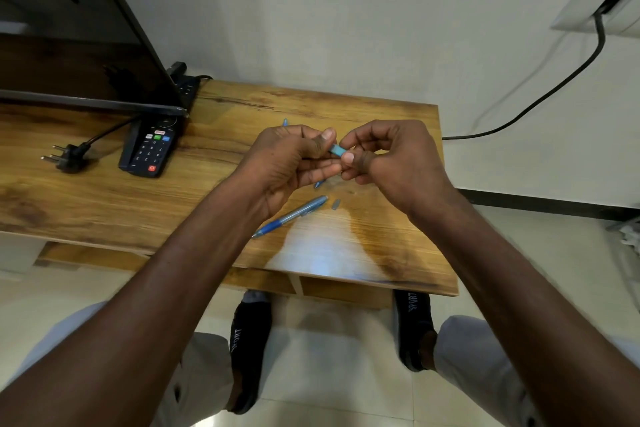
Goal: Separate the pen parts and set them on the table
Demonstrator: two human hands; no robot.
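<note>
From the head view I am watching both hands meeting above the wooden table [242, 107], with the remote control [149, 148] as my landmark off to their left. The left hand [287, 163] is curling its fingers round a thin blue pen part, whose tip [285, 122] is poking out beyond the knuckles on the far side. The right hand [388, 163] is pinching a small light-blue pen piece [336, 149] between thumb and forefinger, right at the left thumb; I cannot tell whether the piece is joined to what the left hand is gripping. Both hands are hovering to the right of the remote control, well apart from it.

Below the hands, a blue pen [291, 216] is lying flat on the table, slanting, to the right of the remote control and nearer to me. Just beside its upper end a small grey piece [335, 204] is resting on the wood.

A black plug [67, 156] with its cord is lying to the left of the remote control. A dark screen [69, 28] is standing behind the remote control, partly overhanging it. A black cable [554, 87] is running down the wall far to the right.
</note>
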